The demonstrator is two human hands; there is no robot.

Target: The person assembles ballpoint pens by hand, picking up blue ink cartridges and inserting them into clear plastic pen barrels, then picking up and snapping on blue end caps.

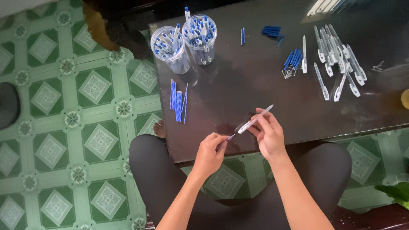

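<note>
The right hand pinches a clear pen barrel tilted toward the left hand, which grips a blue refill lined up with its open end.

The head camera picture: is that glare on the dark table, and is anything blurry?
Head view: yes, the glossy dark table mirrors a bright ceiling light at its top right edge; the right hand, left hand and the clear pen barrel are slightly soft; the edges look a bit bowed.
</note>
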